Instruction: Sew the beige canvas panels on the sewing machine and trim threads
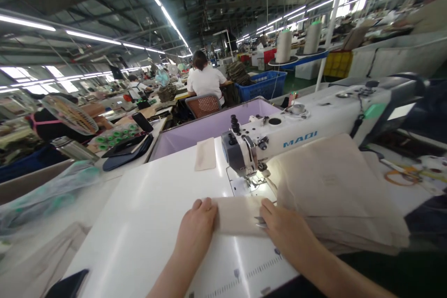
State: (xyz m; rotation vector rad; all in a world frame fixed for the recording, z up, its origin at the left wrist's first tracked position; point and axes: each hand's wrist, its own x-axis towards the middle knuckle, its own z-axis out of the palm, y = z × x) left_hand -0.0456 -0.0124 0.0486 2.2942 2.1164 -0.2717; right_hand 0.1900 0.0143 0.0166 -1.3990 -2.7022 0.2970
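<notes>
A beige fabric piece (237,216) lies flat on the white table just in front of the sewing machine (296,135). My left hand (199,223) grips its left end, fingers closed at the edge. At the right end my right hand (279,221) is closed on the same piece, with small metal snips (260,222) poking out from under its fingers. The lit needle area (257,179) is just beyond the fabric. Larger beige fabric (331,186) is heaped to the right, beneath the machine arm. Another small beige piece (206,154) rests near the table's back edge.
Behind the table is a purple-lined bin (185,132). On the left are a metal flask (73,148), a dark pouch (127,152) and plastic bags (52,191). Orange-handled scissors (403,176) lie right. A person in white (206,81) sits ahead, near a blue crate (261,84).
</notes>
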